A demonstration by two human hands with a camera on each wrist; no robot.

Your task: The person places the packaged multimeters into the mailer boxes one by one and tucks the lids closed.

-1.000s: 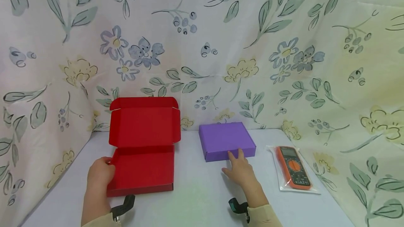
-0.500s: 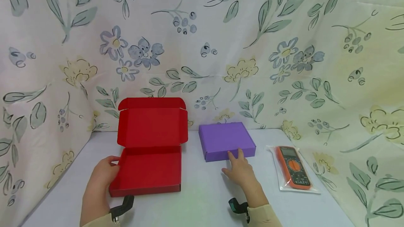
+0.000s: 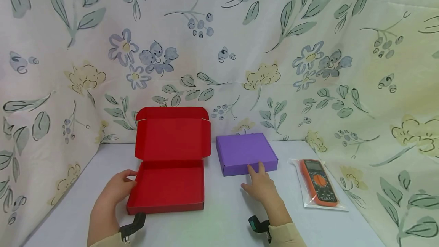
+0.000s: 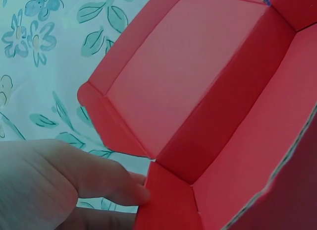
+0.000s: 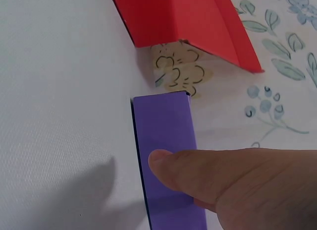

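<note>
at the left of the white worktop (image 3: 223,216), the left hand (image 3: 118,188) touches the left wall of an open red box (image 3: 168,186) with its fingertips; whether the digits pinch that wall or only press on it cannot be told. right of centre, the right hand (image 3: 262,186) is spread and relaxed, two straight fingers resting against the near side of a closed purple box (image 3: 245,149), the thumb stretched out to the left.

the step in hand appears to be the positioning of the red box while the purple box is steadied. on this reading, the next move calls for a light, level touch: the raised lid (image 3: 173,136) reaches close to the purple box, leaving a narrow gap, and a careless push could knock or skew either one.

a black mount (image 3: 133,225) shows at the left wrist and a pale sleeve (image 3: 287,235) at the right. farther right, well apart from both boxes, an orange and black multimeter (image 3: 320,182) lies in a clear bag (image 3: 308,197), untouched. beyond the far edge and along both sides hangs a pale cloth (image 3: 205,60) printed with leaves, berries and flowers, faintly creased, yellowish at right; the room behind is hidden.
</note>
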